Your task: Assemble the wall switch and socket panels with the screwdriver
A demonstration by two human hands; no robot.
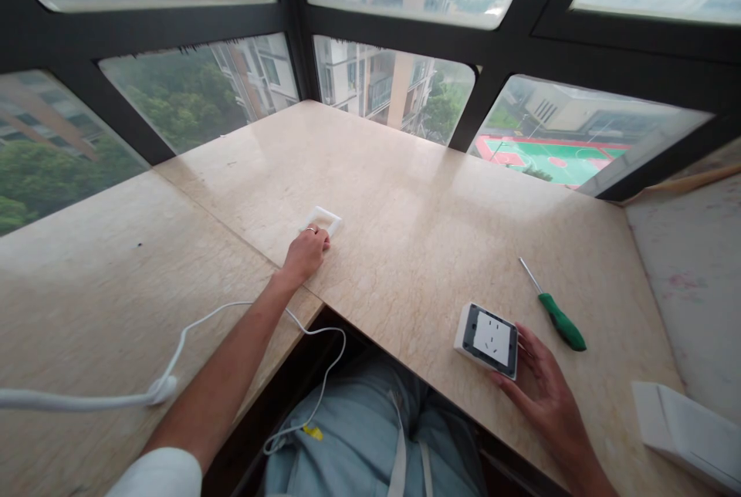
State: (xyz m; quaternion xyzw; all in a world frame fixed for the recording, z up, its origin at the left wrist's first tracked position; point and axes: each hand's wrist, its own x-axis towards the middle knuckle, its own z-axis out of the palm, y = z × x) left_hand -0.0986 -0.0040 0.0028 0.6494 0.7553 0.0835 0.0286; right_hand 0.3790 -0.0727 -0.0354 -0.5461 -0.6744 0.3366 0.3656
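Observation:
My left hand (306, 254) reaches out over the counter, fingers closed on the near edge of a white square socket frame (334, 225). The frame lies flat or nearly so, and its middle is hollow. Closer to me, my right hand (544, 389) grips the right side of a wall socket (492, 339) on a white back box. Its grey inner plate and white face with slots point up toward me. Just beyond the right hand lies a screwdriver (559, 319) with a green handle, its metal tip aimed away from me.
The beige marble counter (405, 211) meets dark-framed windows at the back. A white cable (185, 331) runs under my left forearm and hangs over the front edge onto my lap. A white box-shaped object (688, 427) stands at the right, beside the wall.

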